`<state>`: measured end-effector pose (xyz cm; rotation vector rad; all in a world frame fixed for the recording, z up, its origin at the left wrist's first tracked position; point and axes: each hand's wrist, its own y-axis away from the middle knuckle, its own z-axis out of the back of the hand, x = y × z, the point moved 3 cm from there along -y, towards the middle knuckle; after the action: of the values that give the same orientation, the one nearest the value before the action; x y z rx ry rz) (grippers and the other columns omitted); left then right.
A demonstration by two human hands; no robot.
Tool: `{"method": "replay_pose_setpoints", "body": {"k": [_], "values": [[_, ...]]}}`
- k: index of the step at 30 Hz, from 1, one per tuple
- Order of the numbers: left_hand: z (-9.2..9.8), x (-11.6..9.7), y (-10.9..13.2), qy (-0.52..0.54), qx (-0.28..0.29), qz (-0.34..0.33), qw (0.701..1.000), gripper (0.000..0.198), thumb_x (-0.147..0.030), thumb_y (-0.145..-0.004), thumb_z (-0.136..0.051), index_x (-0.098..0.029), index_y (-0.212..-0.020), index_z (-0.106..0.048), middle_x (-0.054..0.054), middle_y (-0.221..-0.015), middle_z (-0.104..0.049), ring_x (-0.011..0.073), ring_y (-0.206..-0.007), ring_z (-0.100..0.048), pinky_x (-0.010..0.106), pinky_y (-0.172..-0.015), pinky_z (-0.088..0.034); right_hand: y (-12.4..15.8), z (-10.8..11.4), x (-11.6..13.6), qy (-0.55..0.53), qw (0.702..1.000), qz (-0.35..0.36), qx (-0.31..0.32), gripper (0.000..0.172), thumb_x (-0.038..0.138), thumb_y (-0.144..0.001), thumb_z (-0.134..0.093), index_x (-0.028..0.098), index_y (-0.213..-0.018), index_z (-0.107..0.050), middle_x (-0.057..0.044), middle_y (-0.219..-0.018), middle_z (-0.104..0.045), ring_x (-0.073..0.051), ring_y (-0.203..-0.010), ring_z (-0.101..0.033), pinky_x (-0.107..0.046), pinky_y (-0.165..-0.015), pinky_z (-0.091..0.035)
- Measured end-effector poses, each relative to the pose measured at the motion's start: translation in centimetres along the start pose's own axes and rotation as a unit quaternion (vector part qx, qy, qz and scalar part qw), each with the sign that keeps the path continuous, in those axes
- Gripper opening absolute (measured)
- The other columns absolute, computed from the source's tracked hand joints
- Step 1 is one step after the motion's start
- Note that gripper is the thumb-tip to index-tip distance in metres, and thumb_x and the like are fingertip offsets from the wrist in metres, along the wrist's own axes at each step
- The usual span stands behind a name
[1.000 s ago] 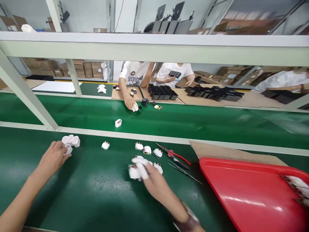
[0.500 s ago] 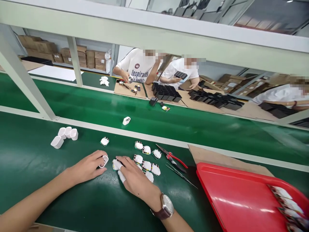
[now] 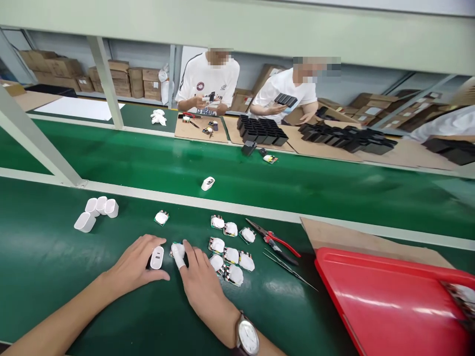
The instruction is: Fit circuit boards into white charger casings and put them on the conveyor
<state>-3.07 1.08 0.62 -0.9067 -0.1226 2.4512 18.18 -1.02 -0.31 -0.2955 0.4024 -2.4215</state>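
A white charger housing point(image 3: 157, 257) sits in my left hand point(image 3: 128, 264), between thumb and fingers, its slotted end face turned up toward me. Just right of it, my right hand point(image 3: 202, 282) has thumb and forefinger closed on a small circuit board point(image 3: 172, 251) capped with white material. White covers wrap the fingertip there, hiding much of that board. A single potted circuit board point(image 3: 162, 217) lies beyond my hands. Several similar boards point(image 3: 231, 255) are grouped right of my right hand. Several white housings point(image 3: 85, 222) stand open end up at the left.
Red-handled pliers point(image 3: 274, 242) and tweezers point(image 3: 289, 268) lie right of the boards. A red tray point(image 3: 378, 296) holding more boards fills the right side. Another white housing point(image 3: 208, 183) rests on the green belt point(image 3: 148, 163) beyond a pale rail. Co-workers point(image 3: 208, 84) handle parts across it.
The housing in my left hand has turned from its open end to its slotted face. My right hand has shifted its fingers on the board. The view has tilted down slightly.
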Motion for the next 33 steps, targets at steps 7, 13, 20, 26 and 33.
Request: {"method": "replay_pose_setpoints", "body": {"k": [7,13,20,26,33], "values": [[1.5,0.3,0.7,0.041,0.104,0.094,0.989,0.094,-0.037,-0.086,-0.084,-0.038,-0.162,-0.03,0.008,-0.147,-0.059,0.0312,-0.13,-0.063,0.046,-0.104,-0.059,-0.6,1.6,-1.9,-0.099,0.994,-0.004,-0.037,0.034,0.0,-0.091,-0.056,0.017,-0.119,-0.064,-0.018,-0.13,-0.064,-0.034,-0.116,-0.061,-0.055,-0.095,-0.061],[0.6,0.2,0.8,0.077,0.051,0.051,0.994,0.079,-0.026,-0.1,-0.067,-0.037,-0.165,-0.022,0.006,-0.144,-0.064,0.0274,-0.132,-0.062,0.048,-0.11,-0.055,-1.3,4.5,-0.8,-0.206,0.97,0.012,-0.127,0.053,0.008,-0.098,-0.058,0.022,-0.148,-0.045,-0.014,-0.125,-0.065,-0.029,-0.11,-0.063,-0.049,-0.092,-0.06],[0.5,-0.8,0.6,0.066,0.017,0.001,0.998,0.074,-0.017,-0.101,-0.06,-0.035,-0.164,-0.025,0.009,-0.142,-0.066,0.027,-0.13,-0.062,0.044,-0.099,-0.062,-1.3,5.0,0.0,-0.162,0.979,0.056,-0.107,0.047,0.005,-0.096,-0.056,0.02,-0.141,-0.053,-0.015,-0.126,-0.064,-0.03,-0.109,-0.063,-0.049,-0.089,-0.061],[0.5,-1.0,0.3,0.052,0.02,-0.01,0.998,0.076,-0.015,-0.1,-0.062,-0.034,-0.164,-0.025,0.007,-0.136,-0.069,0.0251,-0.126,-0.064,0.043,-0.104,-0.059,-1.3,4.8,0.0,-0.145,0.984,0.051,-0.088,0.033,0.007,-0.097,-0.055,0.018,-0.128,-0.058,-0.016,-0.127,-0.062,-0.031,-0.111,-0.06,-0.05,-0.09,-0.061],[0.2,-1.3,0.2,0.043,0.031,-0.006,0.999,0.074,-0.017,-0.098,-0.067,-0.034,-0.16,-0.031,0.008,-0.135,-0.068,0.0283,-0.126,-0.062,0.048,-0.104,-0.057,-1.2,4.4,0.1,-0.136,0.988,0.052,-0.051,0.019,0.006,-0.095,-0.055,0.018,-0.109,-0.063,-0.017,-0.124,-0.06,-0.032,-0.109,-0.057,-0.052,-0.088,-0.061]]}}
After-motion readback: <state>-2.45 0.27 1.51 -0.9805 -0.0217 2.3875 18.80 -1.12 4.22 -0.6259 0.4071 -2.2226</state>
